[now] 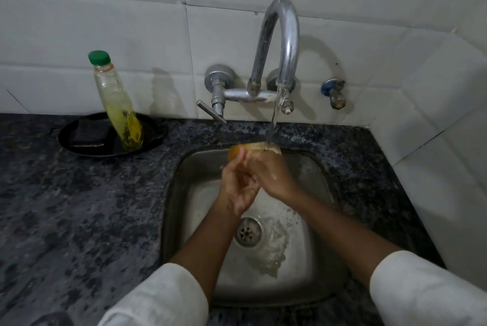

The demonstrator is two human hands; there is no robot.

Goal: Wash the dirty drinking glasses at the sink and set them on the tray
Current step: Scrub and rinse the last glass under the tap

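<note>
A clear drinking glass [257,147] with an amber tint lies on its side over the steel sink [184,167], under the water that runs from the curved tap [284,35]. My left hand [238,186] grips the glass at its left end. My right hand [274,175] wraps over the glass from the right, and most of the glass is hidden by the two hands. Water pools around the drain [249,232]. No tray for clean glasses is in view.
A green-capped bottle of yellow dish liquid [116,99] leans in a black dish [79,147] with a dark sponge [89,132] on the dark granite counter [79,207] at the back left. White tiled walls close the back and right. A small valve [333,92] sticks out right of the tap.
</note>
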